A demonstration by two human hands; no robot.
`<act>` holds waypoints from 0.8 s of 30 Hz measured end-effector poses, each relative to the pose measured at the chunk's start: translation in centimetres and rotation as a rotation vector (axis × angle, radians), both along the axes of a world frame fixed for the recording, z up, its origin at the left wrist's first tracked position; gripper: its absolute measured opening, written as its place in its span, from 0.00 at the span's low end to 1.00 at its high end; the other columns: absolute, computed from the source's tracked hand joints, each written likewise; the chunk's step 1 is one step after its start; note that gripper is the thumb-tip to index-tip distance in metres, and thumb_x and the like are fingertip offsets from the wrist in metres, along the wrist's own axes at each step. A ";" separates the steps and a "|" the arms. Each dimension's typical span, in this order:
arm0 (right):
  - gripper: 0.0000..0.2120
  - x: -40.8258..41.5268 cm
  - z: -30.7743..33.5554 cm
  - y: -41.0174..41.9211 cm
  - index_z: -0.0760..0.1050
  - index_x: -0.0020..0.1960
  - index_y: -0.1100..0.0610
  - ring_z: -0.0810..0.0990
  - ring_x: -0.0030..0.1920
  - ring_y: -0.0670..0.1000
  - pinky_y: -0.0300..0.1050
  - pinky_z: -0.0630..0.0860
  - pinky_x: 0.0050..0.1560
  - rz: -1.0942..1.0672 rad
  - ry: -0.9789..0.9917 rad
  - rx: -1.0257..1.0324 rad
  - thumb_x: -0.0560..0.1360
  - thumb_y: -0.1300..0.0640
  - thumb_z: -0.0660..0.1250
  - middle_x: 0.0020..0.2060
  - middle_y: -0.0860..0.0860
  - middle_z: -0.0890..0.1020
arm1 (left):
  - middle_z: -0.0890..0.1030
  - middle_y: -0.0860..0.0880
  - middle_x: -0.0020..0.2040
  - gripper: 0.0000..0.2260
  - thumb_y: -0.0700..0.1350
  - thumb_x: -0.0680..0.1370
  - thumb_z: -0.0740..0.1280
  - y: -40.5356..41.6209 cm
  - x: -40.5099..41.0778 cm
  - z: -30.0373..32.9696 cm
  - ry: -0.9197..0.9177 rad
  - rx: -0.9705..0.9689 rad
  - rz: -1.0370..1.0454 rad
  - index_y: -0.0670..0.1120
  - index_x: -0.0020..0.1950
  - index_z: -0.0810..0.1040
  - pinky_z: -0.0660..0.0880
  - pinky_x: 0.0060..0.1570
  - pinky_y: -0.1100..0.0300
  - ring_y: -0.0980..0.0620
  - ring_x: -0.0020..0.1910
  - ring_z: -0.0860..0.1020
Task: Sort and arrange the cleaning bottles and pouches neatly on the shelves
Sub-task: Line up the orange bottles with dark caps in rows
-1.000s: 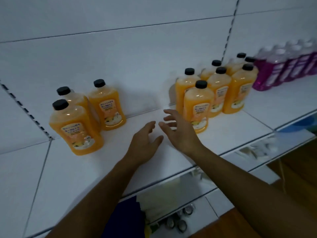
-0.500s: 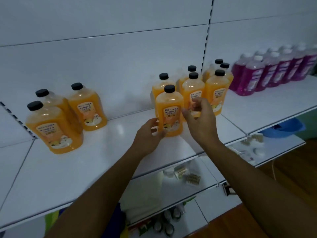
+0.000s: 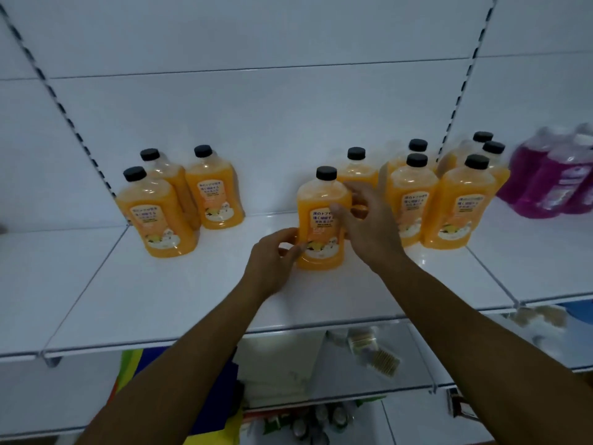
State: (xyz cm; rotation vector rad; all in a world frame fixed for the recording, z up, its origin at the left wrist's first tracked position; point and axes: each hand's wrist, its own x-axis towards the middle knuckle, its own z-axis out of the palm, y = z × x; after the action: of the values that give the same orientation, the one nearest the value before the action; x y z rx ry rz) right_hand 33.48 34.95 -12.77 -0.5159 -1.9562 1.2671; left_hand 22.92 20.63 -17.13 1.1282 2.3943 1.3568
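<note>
Now | both hands hold orange bottle | Japanese label

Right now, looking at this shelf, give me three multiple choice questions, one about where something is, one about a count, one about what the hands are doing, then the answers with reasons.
1. Where do the purple bottles stand?
A. At the far right of the shelf
B. At the far left of the shelf
C. On the shelf below

2. How many orange bottles form the left group?
A. One
B. Three
C. Six

3. What is the front orange bottle doing?
A. Lying on its side, untouched
B. Standing upright, gripped by both hands
C. Held upside down in the air

Answers: 1 A, they sit right of the orange bottles on the white shelf. 2 B, three black caps show there. 3 B, the left hand holds its lower side and the right hand wraps its other side.
</note>
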 end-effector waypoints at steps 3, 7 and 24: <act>0.21 -3.2 0.2 -1.7 0.70 0.68 0.49 0.79 0.54 0.51 0.55 0.82 0.48 0.024 -0.010 -0.010 0.76 0.49 0.68 0.55 0.50 0.78 | 0.81 0.49 0.61 0.17 0.50 0.80 0.64 -2.3 -2.2 0.2 0.024 -0.006 0.071 0.48 0.69 0.75 0.76 0.57 0.56 0.50 0.55 0.79; 0.20 -8.0 0.6 -4.3 0.72 0.65 0.48 0.80 0.50 0.50 0.56 0.82 0.45 0.079 -0.023 -0.022 0.75 0.48 0.69 0.51 0.47 0.78 | 0.81 0.49 0.60 0.16 0.49 0.80 0.64 -5.9 -5.1 0.2 0.046 0.093 0.144 0.46 0.67 0.77 0.79 0.53 0.58 0.50 0.55 0.81; 0.17 -17.7 0.7 -9.9 0.72 0.64 0.52 0.80 0.50 0.48 0.52 0.80 0.52 0.223 -0.056 0.051 0.76 0.53 0.69 0.51 0.49 0.79 | 0.80 0.51 0.62 0.19 0.45 0.80 0.64 -9.8 -9.9 -0.3 0.133 0.201 0.361 0.49 0.71 0.71 0.77 0.56 0.56 0.52 0.58 0.78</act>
State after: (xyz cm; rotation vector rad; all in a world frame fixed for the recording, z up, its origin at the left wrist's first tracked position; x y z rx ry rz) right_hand 15.79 25.09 -12.02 -0.3170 -2.1340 1.3470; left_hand 13.05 10.81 -17.40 0.8794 2.7065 1.7145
